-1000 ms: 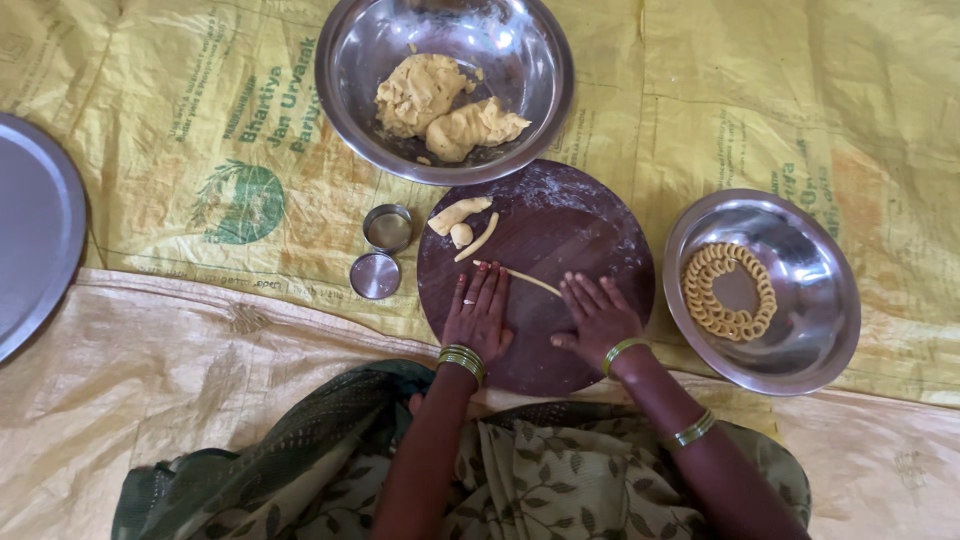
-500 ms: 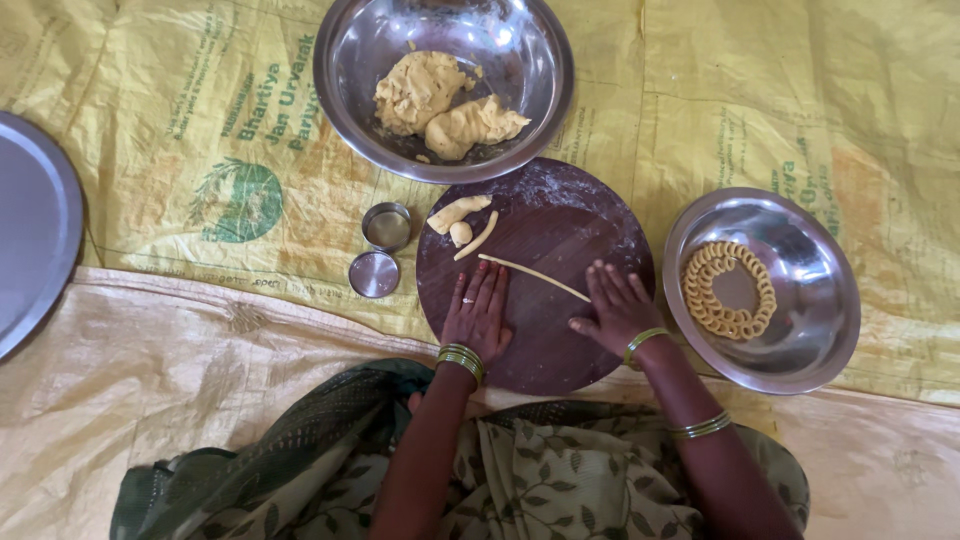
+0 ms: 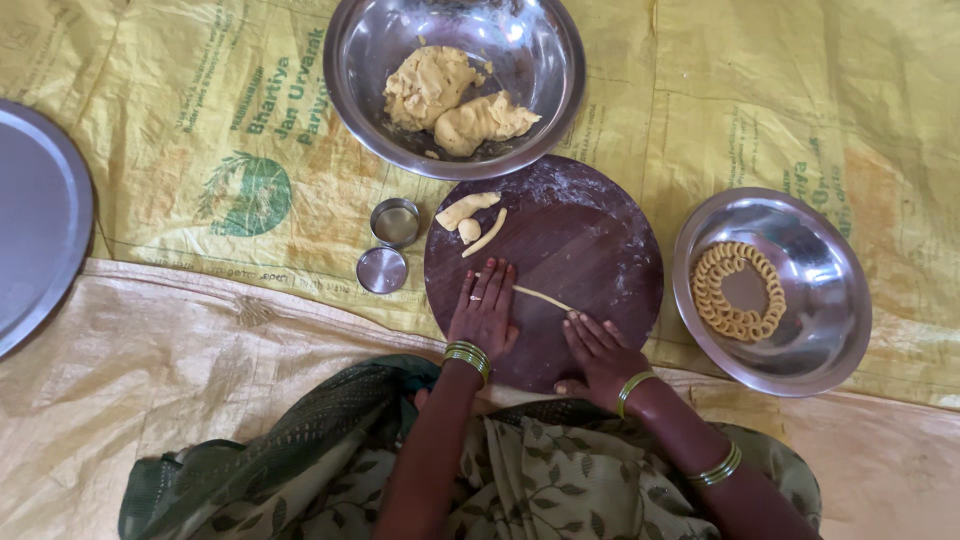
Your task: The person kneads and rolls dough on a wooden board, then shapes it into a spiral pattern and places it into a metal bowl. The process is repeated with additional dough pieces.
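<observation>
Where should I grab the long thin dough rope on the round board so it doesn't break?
Pinch the thin pale dough rope at its bare middle, from above: it lies flat on the dark round wooden board, with the left hand and right hand covering its ends. It looks soft, so probably use a gentle grip.

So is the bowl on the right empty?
No, the steel bowl on the right holds a ring-shaped coil of twisted dough.

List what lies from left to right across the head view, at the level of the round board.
Flat steel plate → small steel cup and its lid → left hand → thin dough rope on the dark round board → right hand → steel bowl holding a coiled dough ring.
</observation>
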